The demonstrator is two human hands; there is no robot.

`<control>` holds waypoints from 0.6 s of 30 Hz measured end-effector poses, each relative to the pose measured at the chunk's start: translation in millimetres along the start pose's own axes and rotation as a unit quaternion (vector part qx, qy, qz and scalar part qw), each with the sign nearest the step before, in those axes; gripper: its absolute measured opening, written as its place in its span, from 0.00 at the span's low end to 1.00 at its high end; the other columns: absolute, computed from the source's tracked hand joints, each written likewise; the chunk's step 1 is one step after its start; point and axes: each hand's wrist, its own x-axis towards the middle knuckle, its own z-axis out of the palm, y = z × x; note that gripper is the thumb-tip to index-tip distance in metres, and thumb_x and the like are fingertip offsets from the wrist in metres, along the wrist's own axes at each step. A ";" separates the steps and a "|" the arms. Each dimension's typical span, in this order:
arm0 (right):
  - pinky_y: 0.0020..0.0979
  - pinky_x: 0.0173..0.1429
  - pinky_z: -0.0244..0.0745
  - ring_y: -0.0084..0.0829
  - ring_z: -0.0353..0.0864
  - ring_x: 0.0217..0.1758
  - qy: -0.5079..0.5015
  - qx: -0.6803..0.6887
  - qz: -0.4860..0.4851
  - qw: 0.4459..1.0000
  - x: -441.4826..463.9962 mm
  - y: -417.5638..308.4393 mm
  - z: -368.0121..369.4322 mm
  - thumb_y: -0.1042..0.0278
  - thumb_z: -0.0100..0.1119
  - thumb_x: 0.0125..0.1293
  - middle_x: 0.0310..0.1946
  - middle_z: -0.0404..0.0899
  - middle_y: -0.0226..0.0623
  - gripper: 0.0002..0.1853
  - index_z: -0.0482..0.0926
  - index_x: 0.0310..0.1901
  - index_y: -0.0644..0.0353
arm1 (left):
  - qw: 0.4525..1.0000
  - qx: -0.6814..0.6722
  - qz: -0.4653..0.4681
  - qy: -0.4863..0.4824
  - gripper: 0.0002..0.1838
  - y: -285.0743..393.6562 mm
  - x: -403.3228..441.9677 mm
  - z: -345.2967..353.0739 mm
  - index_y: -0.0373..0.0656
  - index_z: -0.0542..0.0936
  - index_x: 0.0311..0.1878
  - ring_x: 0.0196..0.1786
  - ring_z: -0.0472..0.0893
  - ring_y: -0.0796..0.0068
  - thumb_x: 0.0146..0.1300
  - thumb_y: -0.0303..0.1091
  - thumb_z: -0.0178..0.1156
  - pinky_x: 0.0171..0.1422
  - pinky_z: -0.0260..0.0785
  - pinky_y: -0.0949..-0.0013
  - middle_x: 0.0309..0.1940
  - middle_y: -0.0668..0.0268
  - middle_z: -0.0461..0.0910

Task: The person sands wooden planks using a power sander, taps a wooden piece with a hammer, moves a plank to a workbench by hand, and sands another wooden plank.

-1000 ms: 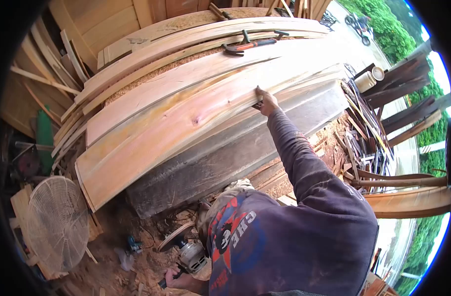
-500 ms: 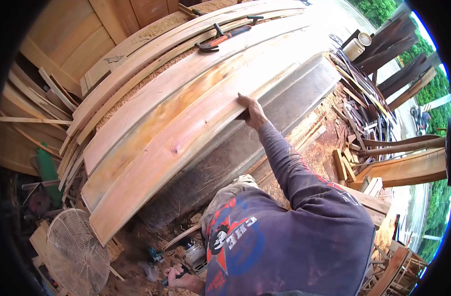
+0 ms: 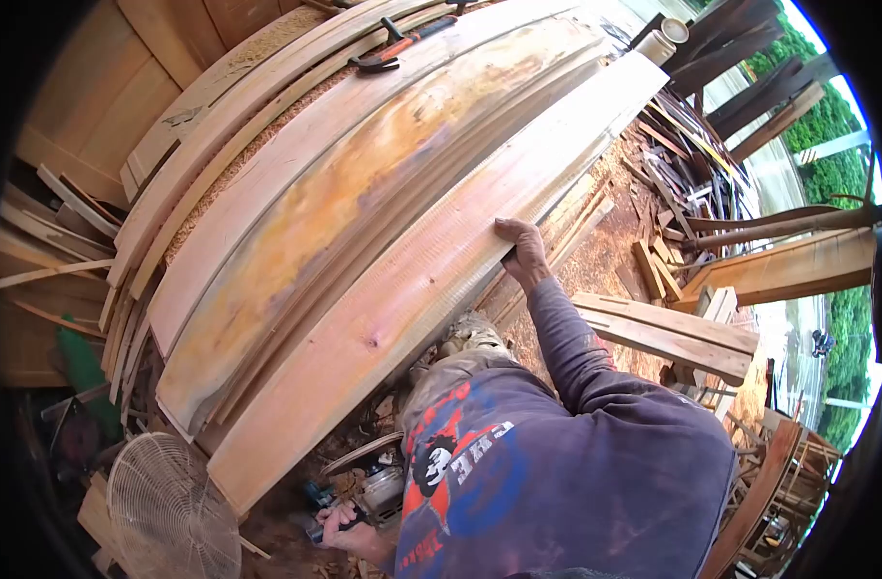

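My right hand (image 3: pixel 524 253) grips the near edge of a long pale, pinkish plank (image 3: pixel 388 323), thumb over its top face and fingers hidden beneath. The plank slants across the view, close to my body. Down at the bottom, my left hand (image 3: pixel 342 526) is closed round the dark handle of a power tool (image 3: pixel 381 490) with a silver housing, partly hidden by my shirt. Just beyond the plank lies a board with yellow-orange staining (image 3: pixel 306 227), and past that a paler board (image 3: pixel 257 203).
A claw hammer (image 3: pixel 397 45) with a red and black handle rests on the far boards. A round wire fan guard (image 3: pixel 174 511) stands at lower left. Short timber pieces (image 3: pixel 672 338) and scrap wood (image 3: pixel 667 179) lie to the right, with shavings on the ground.
My right hand has drawn the pinkish plank towards me and to the right, away from the stained board, which now shows more. The view has shifted. My left hand stays on the power tool.
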 end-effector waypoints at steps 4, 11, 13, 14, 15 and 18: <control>0.37 0.51 0.84 0.34 0.87 0.40 0.042 -0.004 0.009 0.999 -10.6 10.5 -32.9 0.76 0.67 0.60 0.35 0.87 0.38 0.02 0.84 0.35 0.63 | 0.998 0.046 -0.030 -0.033 0.06 6.9 15.5 -12.0 0.45 0.75 0.34 0.21 0.67 0.75 0.52 0.28 0.59 0.35 0.64 0.68 0.18 0.70 0.65; 0.38 0.52 0.84 0.34 0.87 0.38 0.044 -0.024 0.029 0.998 13.5 25.2 -58.7 0.75 0.68 0.59 0.33 0.87 0.37 0.03 0.84 0.34 0.62 | 0.996 0.066 -0.002 -0.059 0.05 12.9 -12.2 5.3 0.45 0.75 0.33 0.21 0.67 0.74 0.52 0.27 0.57 0.37 0.64 0.67 0.18 0.70 0.65; 0.40 0.54 0.83 0.35 0.86 0.38 0.059 -0.023 0.068 0.996 35.3 30.2 -60.8 0.75 0.68 0.58 0.34 0.87 0.38 0.03 0.84 0.34 0.63 | 0.997 0.056 0.001 -0.052 0.05 3.1 -18.1 -0.6 0.45 0.75 0.33 0.21 0.67 0.75 0.52 0.26 0.57 0.38 0.64 0.66 0.18 0.70 0.66; 0.40 0.56 0.82 0.37 0.85 0.40 0.079 -0.030 0.060 0.995 41.6 34.2 -59.6 0.77 0.67 0.57 0.35 0.87 0.39 0.03 0.84 0.34 0.63 | 0.998 0.046 0.008 -0.044 0.05 -1.3 -18.2 -2.5 0.45 0.74 0.33 0.22 0.67 0.75 0.53 0.26 0.57 0.38 0.65 0.66 0.18 0.70 0.66; 0.40 0.56 0.82 0.37 0.85 0.40 0.072 -0.028 0.061 0.995 47.2 36.6 -58.6 0.77 0.67 0.57 0.35 0.87 0.39 0.03 0.84 0.34 0.63 | 0.998 0.043 0.015 -0.044 0.05 -5.4 -21.9 2.7 0.45 0.74 0.33 0.22 0.67 0.75 0.53 0.26 0.57 0.38 0.65 0.66 0.18 0.70 0.66; 0.40 0.56 0.82 0.39 0.85 0.41 0.070 -0.029 0.096 0.992 55.3 40.3 -70.7 0.77 0.66 0.59 0.37 0.86 0.42 0.05 0.84 0.37 0.64 | 1.000 0.015 -0.003 0.006 0.06 -22.4 -43.2 9.8 0.46 0.74 0.34 0.22 0.66 0.76 0.53 0.24 0.56 0.38 0.66 0.68 0.19 0.71 0.66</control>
